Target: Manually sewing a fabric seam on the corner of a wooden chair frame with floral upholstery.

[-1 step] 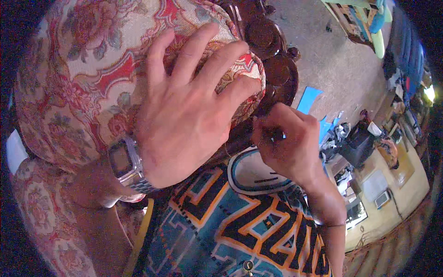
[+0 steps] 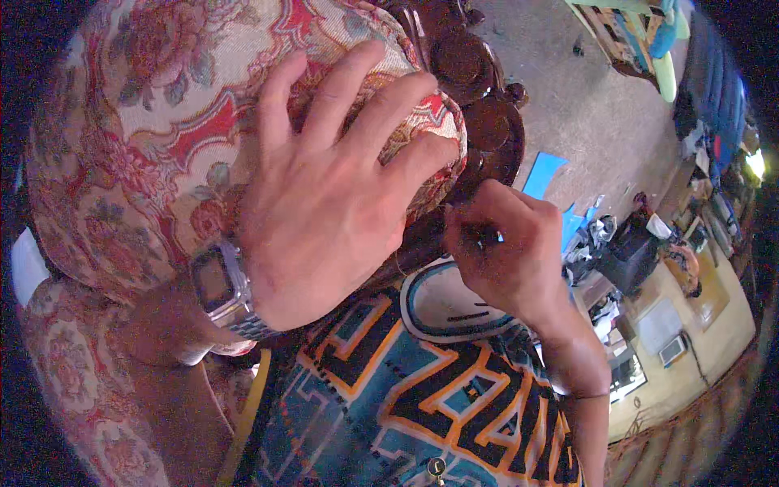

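i am viewing the left hand (image 2: 333,195) lying flat with fingers spread, pressing on the cream-and-red floral upholstered cushion (image 2: 154,138) of a dark carved wooden chair frame (image 2: 487,114). a silver square-faced metal wristwatch (image 2: 223,288) is sitting on that wrist, just below the cushion. the right hand (image 2: 507,252) is curling closed at the cushion's lower right edge, its fingertips pinching a small dark object (image 2: 485,238) too small for me to identify, touching the point where fabric is meeting the carved wood. a blue, orange and black printed shirt (image 2: 422,406) is filling the area beneath the cushion. a flat blue sheet (image 2: 542,173) is lying on the grey floor (image 2: 600,105), to the right of the cushion, beyond the chair frame.
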The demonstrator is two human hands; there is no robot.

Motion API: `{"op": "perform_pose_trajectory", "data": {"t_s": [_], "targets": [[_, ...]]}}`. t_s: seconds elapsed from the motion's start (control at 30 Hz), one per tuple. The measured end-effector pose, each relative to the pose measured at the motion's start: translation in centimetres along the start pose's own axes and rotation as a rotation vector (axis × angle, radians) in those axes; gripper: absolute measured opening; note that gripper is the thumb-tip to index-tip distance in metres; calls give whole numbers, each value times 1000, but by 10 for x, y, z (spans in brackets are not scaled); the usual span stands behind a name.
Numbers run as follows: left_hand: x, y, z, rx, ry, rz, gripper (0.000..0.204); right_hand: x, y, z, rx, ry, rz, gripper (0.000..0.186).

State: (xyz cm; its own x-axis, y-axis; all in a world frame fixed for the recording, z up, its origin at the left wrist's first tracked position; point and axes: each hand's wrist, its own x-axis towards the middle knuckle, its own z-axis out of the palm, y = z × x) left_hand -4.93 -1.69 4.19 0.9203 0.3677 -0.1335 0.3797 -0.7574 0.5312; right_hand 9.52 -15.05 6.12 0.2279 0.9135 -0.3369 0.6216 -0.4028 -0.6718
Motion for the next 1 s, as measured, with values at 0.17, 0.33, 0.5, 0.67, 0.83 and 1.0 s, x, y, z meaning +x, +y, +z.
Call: {"op": "perform_pose_trajectory", "data": {"t_s": [0.17,0.33,0.5,0.67,0.83,1.0], "targets": [[-1,-1,1,13,-7,-5,60,5,-2,3,15,-76,66,11],[0,0,-1,18,-4,3,59,-4,-11,1,-35,-32,107,13],[0,1,-2,-4,-15,11,60,-8,1,8,-59,59,-33,12],[-5,2,-7,22,-56,37,62,-19,6,19,-178,35,-86,9],[-9,-2,-3,68,-31,78,56,-18,1,23,-61,80,-12,11],[-13,-7,-1,114,-5,122,46,-17,2,31,-192,64,-55,13]]}}
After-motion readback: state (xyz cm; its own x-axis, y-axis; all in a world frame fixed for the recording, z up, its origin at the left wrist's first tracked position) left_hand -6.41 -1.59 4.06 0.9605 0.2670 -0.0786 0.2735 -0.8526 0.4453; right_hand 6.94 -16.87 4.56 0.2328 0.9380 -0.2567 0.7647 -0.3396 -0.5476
